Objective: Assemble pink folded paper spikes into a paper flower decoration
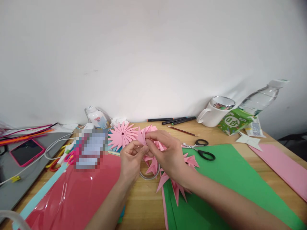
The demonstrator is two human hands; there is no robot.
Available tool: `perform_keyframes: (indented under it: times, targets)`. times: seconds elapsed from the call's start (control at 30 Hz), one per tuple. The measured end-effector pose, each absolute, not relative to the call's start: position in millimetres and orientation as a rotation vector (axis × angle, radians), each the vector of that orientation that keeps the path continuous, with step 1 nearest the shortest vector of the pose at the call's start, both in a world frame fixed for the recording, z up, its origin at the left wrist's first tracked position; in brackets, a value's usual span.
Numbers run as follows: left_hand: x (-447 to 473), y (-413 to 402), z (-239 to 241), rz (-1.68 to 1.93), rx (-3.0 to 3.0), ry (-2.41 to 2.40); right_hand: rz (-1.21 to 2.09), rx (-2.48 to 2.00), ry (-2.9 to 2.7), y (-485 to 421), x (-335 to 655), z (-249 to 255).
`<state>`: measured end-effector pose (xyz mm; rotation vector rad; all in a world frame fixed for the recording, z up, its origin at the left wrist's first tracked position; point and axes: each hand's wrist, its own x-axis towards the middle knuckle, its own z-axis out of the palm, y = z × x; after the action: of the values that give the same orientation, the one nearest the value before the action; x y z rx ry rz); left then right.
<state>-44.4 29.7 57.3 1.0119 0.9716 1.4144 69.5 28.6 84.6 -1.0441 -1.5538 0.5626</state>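
Note:
Between my two hands is a folded pink paper piece (142,138), its pointed tips sticking up. My left hand (131,156) pinches it from the left and below, fingers closed. From the right, my right hand (165,148) grips it between thumb and fingers. A finished-looking pink paper pinwheel (123,135) with many points lies just behind my left hand. More spiky pink folded paper (176,188) lies beneath and beside my right hand, partly hidden by it. Below the hands, a grey ring-shaped loop (150,177) rests on the wood.
Black-handled scissors (203,150) lie on green paper (230,179) at right. Markers (179,120) and a pencil (183,130) lie by the wall. A white mug (214,111), green packet (235,120) and tilted bottle (261,97) stand at back right. Red sheets (81,191) and a phone (27,152) are left.

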Motion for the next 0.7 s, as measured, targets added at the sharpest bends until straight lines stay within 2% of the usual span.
perform_keyframes:
  times: [0.17,0.5,0.7]
  targets:
    - [-43.1,29.8,56.0,1.381,0.992,0.941,0.558,-1.124,-1.61,28.6,73.5,87.3]
    - [-42.5,29.5,57.0,1.389,0.962,0.877,0.313,-1.122,-1.864,24.7,78.6,99.5]
    - [-44.4,29.6,55.2,1.424,0.99,0.886,0.309,-1.123,-1.904,21.5,79.7,103.4]
